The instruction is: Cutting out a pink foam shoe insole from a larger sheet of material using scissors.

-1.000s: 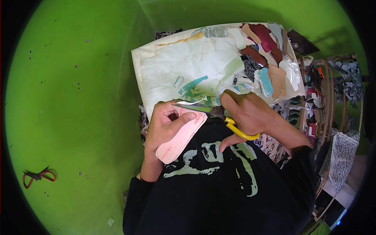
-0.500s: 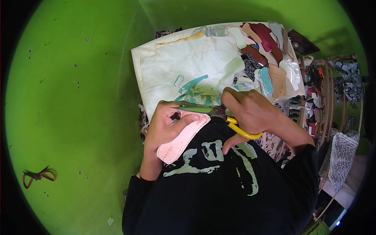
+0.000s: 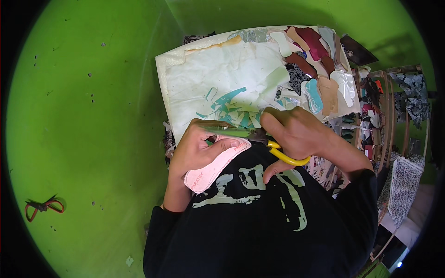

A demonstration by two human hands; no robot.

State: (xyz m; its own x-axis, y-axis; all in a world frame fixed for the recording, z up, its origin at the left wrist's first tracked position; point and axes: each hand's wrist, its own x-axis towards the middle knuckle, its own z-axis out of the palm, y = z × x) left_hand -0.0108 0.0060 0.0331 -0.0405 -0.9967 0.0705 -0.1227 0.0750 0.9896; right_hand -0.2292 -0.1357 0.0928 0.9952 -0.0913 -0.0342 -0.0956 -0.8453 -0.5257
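My left hand (image 3: 197, 146) is closed round a pink insole-shaped piece (image 3: 204, 175), its thumb lying over the face near the upper end. Printed marks and a line along the edge show on that face. Yellow-handled scissors (image 3: 288, 156) are in my right hand (image 3: 296, 127), with fingers and thumb at the handle loops. Their blades point left along the piece's upper edge, close to my left fingers. How far apart the blades stand is hard to make out. Just beyond them, teal and pale offcuts (image 3: 238, 113) lie on a white sheet (image 3: 208, 67).
Insole-shaped pieces in maroon (image 3: 311, 44), tan (image 3: 328, 95) and turquoise (image 3: 314, 97) cover the sheet's right side. A rack (image 3: 387, 120) with hanging material stands at the right. Red-handled cutters (image 3: 44, 207) lie on the green surface (image 3: 83, 139) at the left.
The pink piece has tilted slightly, its lower end shifting a little left and up. The scissor blades have changed angle slightly beside it. My right hand stays nearly in place.
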